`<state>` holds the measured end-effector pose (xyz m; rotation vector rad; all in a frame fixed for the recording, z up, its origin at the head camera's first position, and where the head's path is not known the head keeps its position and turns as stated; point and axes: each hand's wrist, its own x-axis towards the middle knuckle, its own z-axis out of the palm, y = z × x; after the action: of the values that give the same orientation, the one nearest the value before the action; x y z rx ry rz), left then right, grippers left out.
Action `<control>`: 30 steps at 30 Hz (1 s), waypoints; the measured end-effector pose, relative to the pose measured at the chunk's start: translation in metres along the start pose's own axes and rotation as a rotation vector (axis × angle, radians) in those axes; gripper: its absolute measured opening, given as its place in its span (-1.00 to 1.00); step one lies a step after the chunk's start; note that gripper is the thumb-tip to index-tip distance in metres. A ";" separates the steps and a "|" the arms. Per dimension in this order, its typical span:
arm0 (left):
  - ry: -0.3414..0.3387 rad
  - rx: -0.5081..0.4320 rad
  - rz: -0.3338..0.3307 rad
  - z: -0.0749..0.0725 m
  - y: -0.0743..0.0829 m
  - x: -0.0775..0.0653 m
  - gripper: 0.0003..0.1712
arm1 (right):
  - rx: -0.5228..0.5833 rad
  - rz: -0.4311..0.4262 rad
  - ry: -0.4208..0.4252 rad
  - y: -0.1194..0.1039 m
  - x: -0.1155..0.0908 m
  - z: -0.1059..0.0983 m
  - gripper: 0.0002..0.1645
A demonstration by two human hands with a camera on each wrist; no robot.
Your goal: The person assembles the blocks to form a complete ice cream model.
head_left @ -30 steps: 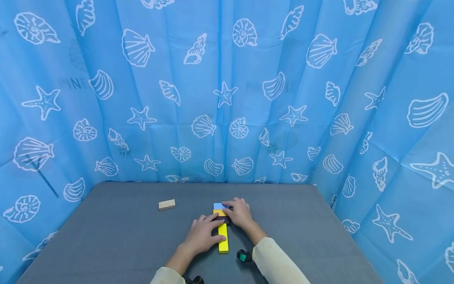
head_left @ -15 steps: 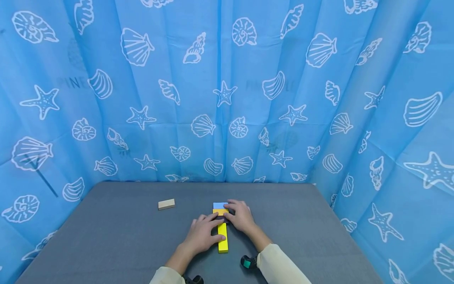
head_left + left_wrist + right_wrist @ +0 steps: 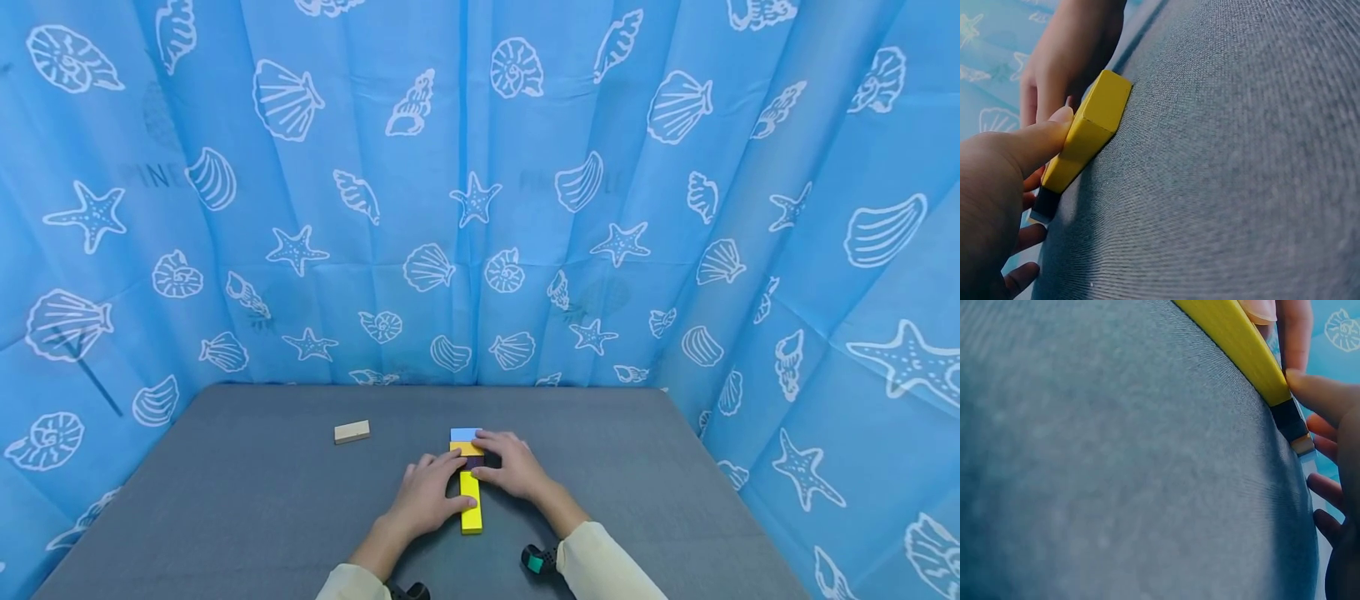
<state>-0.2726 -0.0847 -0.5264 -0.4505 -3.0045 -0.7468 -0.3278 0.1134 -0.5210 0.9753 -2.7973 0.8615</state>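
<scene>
A row of blocks lies flat on the table, end to side. Nearest is a long yellow block (image 3: pixel 470 487), then a dark block (image 3: pixel 476 462), an orange block (image 3: pixel 463 448) and a light blue block (image 3: pixel 465 434). On the left, my left hand (image 3: pixel 427 496) rests its thumb on the yellow block, fingers spread beside the dark and orange ones. From the right, my right hand (image 3: pixel 519 469) touches the joint of the yellow and dark blocks with its thumb (image 3: pixel 1322 394). Its forefinger reaches the orange block. Neither hand curls round a block.
A plain wooden block (image 3: pixel 352 432) lies alone toward the back left of the grey cloth-covered table (image 3: pixel 247 492). Behind the table hangs a blue curtain (image 3: pixel 480 300) printed with shells and starfish. A black wrist device (image 3: pixel 536 560) is by the right sleeve.
My right hand has slid toward me from the blue and orange blocks, its thumb now where yellow meets dark. My left hand and the blocks stay nearly still.
</scene>
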 end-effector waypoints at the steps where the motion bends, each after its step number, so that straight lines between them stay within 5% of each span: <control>1: 0.000 0.001 0.001 0.000 0.000 0.000 -0.18 | 0.000 0.002 -0.012 0.000 -0.001 0.000 -0.35; 18: -0.001 -0.012 0.033 -0.001 -0.001 0.001 -0.17 | 0.020 0.031 -0.105 -0.005 -0.006 -0.005 -0.22; 30: 0.057 -0.135 0.043 -0.006 -0.014 -0.003 -0.27 | 0.027 0.049 -0.110 -0.004 -0.005 -0.003 -0.22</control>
<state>-0.2739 -0.1003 -0.5277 -0.4874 -2.8931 -0.9462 -0.3223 0.1151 -0.5177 0.9911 -2.9206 0.8797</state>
